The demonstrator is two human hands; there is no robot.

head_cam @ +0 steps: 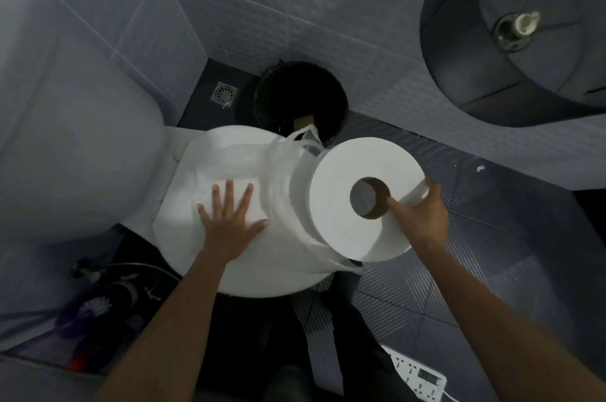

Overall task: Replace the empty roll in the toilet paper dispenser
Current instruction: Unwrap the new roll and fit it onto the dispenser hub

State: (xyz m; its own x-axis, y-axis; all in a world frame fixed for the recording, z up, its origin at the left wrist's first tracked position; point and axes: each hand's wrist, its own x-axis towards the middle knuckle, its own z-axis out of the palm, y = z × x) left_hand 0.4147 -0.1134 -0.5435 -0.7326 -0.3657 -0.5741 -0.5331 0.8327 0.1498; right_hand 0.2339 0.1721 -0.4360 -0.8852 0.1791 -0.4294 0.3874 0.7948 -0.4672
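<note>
A large white jumbo toilet paper roll (341, 205) with a brown cardboard core is held on edge above the right side of the toilet. My right hand (418, 216) grips it, thumb hooked in the core hole and fingers around the outer rim. A thin white plastic bag (278, 169) lies on the closed toilet lid (203, 257), partly draped around the roll's back. My left hand (229, 221) presses flat on the bag, fingers spread. The open dark dispenser (511, 41) with its spindle hangs on the wall at upper right.
A black waste bin (301, 96) holding a brown cardboard piece stands behind the toilet, beside a floor drain (224, 94). The cistern (49, 106) fills the left. A purple toilet brush (95, 310) sits lower left. A white power strip (416, 375) lies on the dark floor tiles.
</note>
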